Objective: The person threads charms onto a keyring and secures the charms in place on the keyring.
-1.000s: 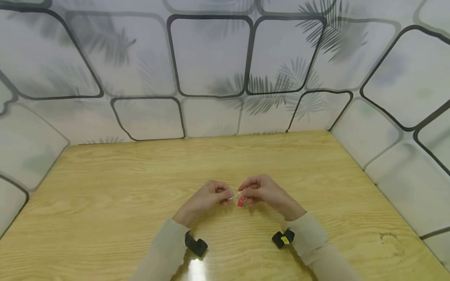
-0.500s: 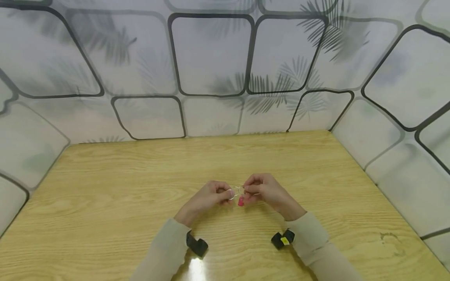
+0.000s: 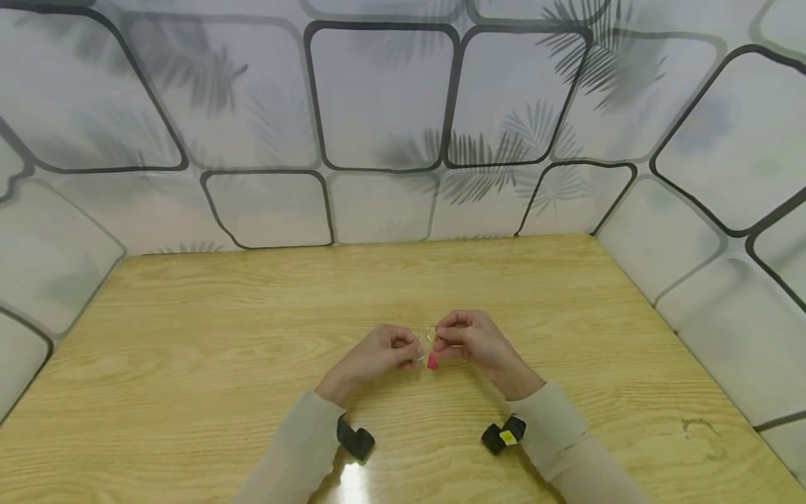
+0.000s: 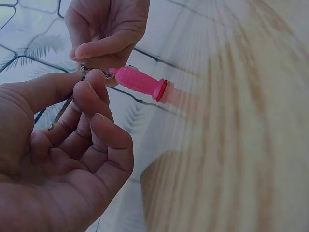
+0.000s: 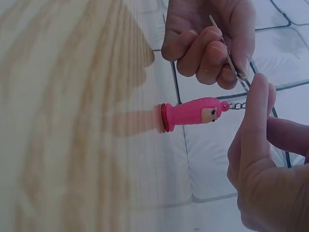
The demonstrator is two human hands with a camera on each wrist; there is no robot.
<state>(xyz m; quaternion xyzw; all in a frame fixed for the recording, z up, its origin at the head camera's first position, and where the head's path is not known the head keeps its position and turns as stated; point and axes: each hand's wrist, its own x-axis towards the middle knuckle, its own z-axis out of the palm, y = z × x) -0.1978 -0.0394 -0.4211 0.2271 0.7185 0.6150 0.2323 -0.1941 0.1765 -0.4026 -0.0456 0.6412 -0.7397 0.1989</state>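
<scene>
Over the middle of the table, both hands work on a keychain. My left hand (image 3: 376,355) pinches a silver metal ring (image 4: 61,113) between thumb and fingers; the left wrist view shows that ring edge-on. Facing it, my right hand (image 3: 483,347) pinches the smaller linked ring (image 3: 431,332), partly hidden by fingertips. A pink figure charm (image 5: 195,111) with a small face and a red base hangs from a short chain (image 5: 237,106) below the right fingers. In the left wrist view the charm (image 4: 140,82) hangs just beside the left fingertips.
The wood-grain table (image 3: 252,315) is glossy and mirrors the charm. Pale walls (image 3: 378,98) with dark outlines and leaf prints border it at the back and sides. Black wrist cameras (image 3: 356,442) sit at both cuffs.
The smaller ring has shifted slightly up and right, closer to the right fingertips. My left hand has edged a little to the right. The charm stays hanging between the hands.
</scene>
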